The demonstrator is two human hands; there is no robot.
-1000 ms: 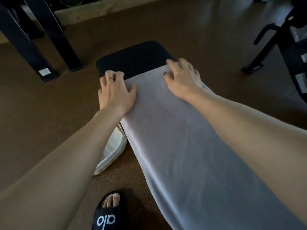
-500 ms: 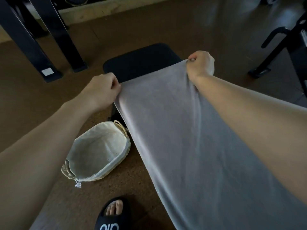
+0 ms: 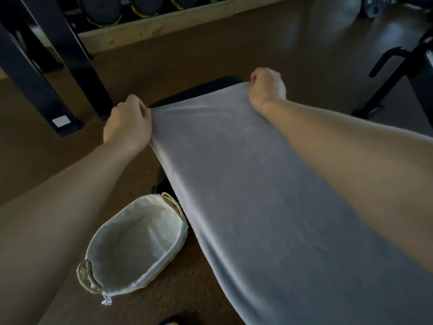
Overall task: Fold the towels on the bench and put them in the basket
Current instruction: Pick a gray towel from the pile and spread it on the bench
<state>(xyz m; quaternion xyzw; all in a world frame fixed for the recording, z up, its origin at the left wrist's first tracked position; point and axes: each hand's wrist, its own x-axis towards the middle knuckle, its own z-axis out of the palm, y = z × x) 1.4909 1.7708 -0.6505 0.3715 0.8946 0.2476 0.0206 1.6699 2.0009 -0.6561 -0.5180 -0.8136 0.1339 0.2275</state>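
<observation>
The oval cloth-lined wicker basket [image 3: 136, 245] sat on the brown cork floor [image 3: 35, 156] at seven o'clock. Left hand [image 3: 127, 124] and right hand [image 3: 266, 89] each gripped a far corner of the pale grey towel [image 3: 257, 195] over the black padded bench [image 3: 201, 89].

**Colours and patterns on view**

Towel [image 3: 269, 195]: plain pale grey, unpatterned. Bench [image 3: 199, 89]: black padding. Basket [image 3: 138, 245]: cream cloth lining, plain; straw-tan woven rim and handles. Floor [image 3: 164, 64]: brown, finely speckled like cork. Rack legs [image 3: 58, 66]: black, one bearing a small white label. Weights [image 3: 103, 8]: dark grey with yellow edging. Platform edge [image 3: 164, 26]: light, bare wood tone.
</observation>
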